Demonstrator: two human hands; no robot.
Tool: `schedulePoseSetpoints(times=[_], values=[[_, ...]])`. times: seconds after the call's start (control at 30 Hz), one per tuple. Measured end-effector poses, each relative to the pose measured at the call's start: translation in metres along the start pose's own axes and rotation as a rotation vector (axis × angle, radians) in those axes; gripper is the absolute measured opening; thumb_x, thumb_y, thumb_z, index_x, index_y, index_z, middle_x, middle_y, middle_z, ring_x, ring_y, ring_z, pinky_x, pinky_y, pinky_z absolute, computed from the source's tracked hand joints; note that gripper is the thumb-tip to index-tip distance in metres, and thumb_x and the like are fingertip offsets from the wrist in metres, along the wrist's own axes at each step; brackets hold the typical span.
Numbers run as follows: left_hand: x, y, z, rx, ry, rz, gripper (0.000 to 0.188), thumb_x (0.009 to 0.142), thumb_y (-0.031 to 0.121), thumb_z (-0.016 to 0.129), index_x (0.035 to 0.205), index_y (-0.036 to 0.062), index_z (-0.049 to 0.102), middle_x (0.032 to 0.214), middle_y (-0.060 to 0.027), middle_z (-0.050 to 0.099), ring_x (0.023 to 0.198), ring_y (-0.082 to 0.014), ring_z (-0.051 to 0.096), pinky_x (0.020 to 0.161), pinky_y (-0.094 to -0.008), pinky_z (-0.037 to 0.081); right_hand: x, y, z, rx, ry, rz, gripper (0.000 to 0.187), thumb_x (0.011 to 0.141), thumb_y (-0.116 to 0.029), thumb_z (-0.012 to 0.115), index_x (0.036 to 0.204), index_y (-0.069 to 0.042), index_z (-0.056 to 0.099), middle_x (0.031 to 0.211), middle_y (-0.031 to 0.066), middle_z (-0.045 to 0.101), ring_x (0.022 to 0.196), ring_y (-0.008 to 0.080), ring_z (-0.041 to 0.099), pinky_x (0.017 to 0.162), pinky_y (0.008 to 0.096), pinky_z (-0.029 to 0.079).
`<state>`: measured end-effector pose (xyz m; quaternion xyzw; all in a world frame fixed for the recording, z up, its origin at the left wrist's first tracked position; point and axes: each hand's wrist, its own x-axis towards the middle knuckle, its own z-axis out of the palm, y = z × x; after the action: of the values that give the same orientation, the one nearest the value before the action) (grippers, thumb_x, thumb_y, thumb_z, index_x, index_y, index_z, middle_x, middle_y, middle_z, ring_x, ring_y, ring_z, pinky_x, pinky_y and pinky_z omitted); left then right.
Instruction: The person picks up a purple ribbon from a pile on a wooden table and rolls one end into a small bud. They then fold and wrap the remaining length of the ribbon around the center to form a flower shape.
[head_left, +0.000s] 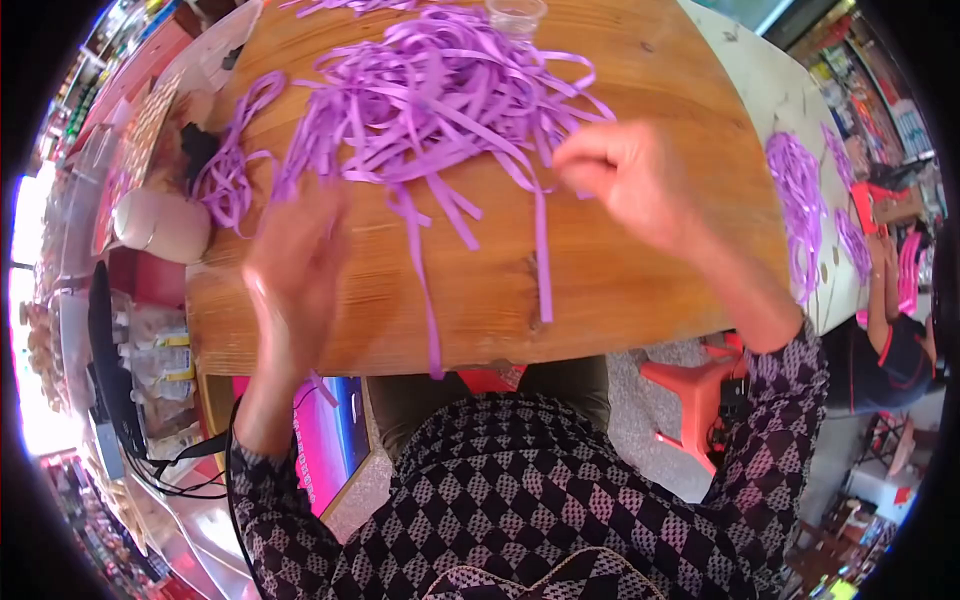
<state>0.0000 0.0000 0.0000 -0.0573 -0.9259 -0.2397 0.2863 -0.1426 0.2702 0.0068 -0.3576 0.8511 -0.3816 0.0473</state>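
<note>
A large tangled heap of flat purple ribbons (430,95) lies on the wooden table, with several loose ends trailing toward me. My right hand (625,180) is at the heap's right edge, fingers closed in a pinch; a bit of purple ribbon shows below the fingertips. To the left of the trailing ends, my left hand (305,245) hangs above the table near the heap, smeared by motion. Its fingers are too blurred to read. One long ribbon end (430,310) reaches the table's near edge between my hands.
The wooden table (660,290) has a rounded outline. A clear plastic cup (515,15) stands at its far side, and a white rounded object (160,226) at its left. More purple ribbons (795,205) lie on a pale table at right. Beyond are an orange stool (690,400) and another person's arm.
</note>
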Motion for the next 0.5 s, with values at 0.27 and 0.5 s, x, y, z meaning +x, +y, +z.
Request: schedulePoseSetpoints(times=[0.27, 0.5], values=[[-0.031, 0.053, 0.023, -0.067, -0.454, 0.329, 0.039, 0.059, -0.002, 0.059, 0.098, 0.0033, 0.062, 0.107, -0.0138, 0.058, 0.095, -0.0327, 0.056, 0.075, -0.0381, 0.048, -0.041, -0.004, 0.052, -0.400, 0.173, 0.002, 0.029, 0.073, -0.025, 0.066, 0.065, 0.000, 0.054, 0.063, 0.0156, 0.058, 0.061, 0.0311, 0.057, 0.056, 0.0405, 0.044], [-0.009, 0.027, 0.052, -0.024, -0.368, 0.394, 0.015, 0.064, -0.002, 0.056, 0.078, 0.0030, 0.055, 0.087, -0.0126, 0.054, 0.083, -0.0313, 0.052, 0.066, -0.0378, 0.045, -0.043, 0.024, 0.032, -0.120, 0.103, 0.047, 0.017, 0.075, -0.016, 0.061, 0.069, 0.000, 0.056, 0.062, 0.0119, 0.058, 0.059, 0.0229, 0.057, 0.054, 0.0357, 0.045]])
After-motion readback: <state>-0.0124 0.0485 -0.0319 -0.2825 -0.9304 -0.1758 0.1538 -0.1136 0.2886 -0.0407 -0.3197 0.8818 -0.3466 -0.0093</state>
